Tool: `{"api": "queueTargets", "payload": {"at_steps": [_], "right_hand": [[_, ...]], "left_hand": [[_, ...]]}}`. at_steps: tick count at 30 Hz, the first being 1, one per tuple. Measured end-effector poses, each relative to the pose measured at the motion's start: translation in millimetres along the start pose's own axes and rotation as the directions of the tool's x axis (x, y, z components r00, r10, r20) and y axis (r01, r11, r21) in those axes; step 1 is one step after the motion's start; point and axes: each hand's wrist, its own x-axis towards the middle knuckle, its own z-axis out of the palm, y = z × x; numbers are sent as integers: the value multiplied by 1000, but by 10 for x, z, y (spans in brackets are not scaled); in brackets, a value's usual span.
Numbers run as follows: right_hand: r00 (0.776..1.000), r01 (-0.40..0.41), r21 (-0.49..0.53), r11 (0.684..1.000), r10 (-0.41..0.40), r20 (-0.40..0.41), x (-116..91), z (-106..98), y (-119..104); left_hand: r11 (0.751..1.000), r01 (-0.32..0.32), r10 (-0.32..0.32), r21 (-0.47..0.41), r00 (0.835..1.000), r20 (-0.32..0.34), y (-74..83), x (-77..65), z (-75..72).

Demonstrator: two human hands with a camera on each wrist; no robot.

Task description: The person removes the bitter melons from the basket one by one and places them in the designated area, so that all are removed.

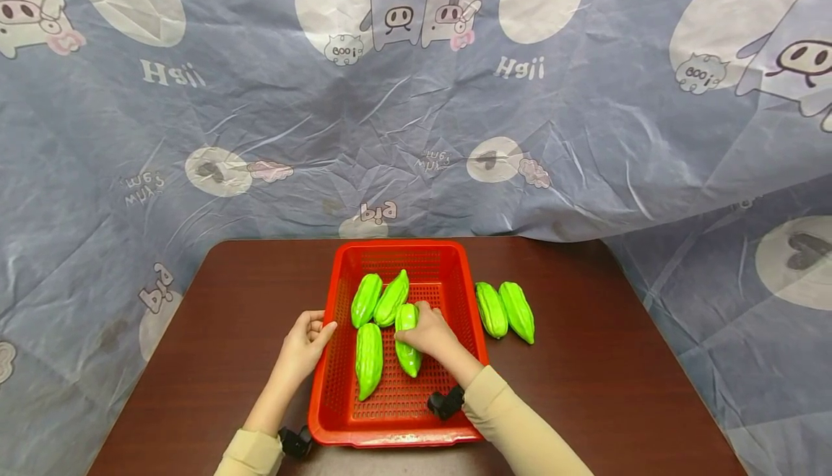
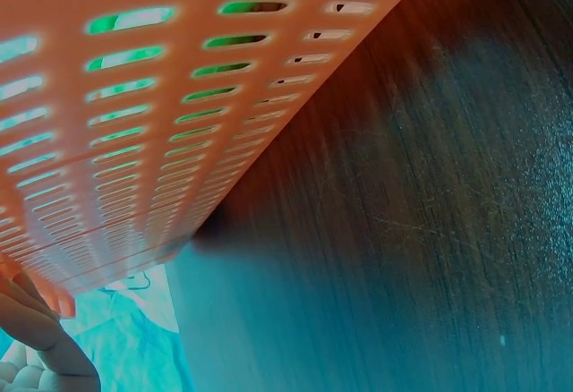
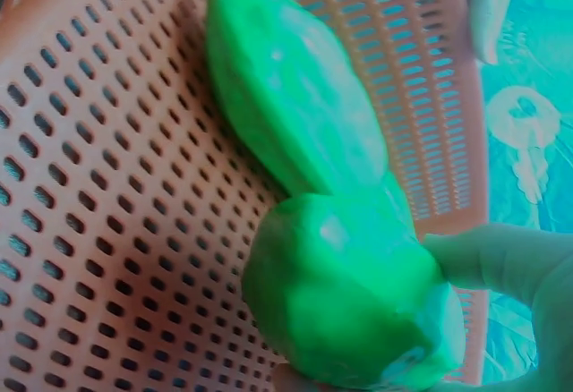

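Note:
My right hand (image 1: 430,333) pinches a bright green bitter gourd (image 1: 409,359) between thumb and fingers inside a red plastic basket (image 1: 375,438). In the right wrist view this gourd (image 3: 345,294) is seen close up, overlapping another bitter gourd (image 3: 295,88) lying on the perforated floor. At the basket's left rim, my left hand (image 1: 305,342) grips the edge, its thumb and fingertips on it. Three more gourds are in the basket: one at the front left (image 1: 369,360), one at the back left (image 1: 367,301) and one beside it (image 1: 393,299).
Two more bitter gourds, a left one (image 1: 491,310) and a right one (image 1: 517,311), lie side by side on the dark wooden table (image 1: 578,389), just right of the basket. Behind the table hangs a grey-blue printed cloth (image 1: 364,115).

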Motion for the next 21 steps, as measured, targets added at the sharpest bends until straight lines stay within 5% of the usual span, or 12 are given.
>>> {"api": "queueTargets", "payload": {"at_steps": [21], "right_hand": [[992,82,18,996,-80,-96,-134,-471,-109]], "left_hand": [[1000,4,-4,1,1000,17,22,-17,-23]]}}
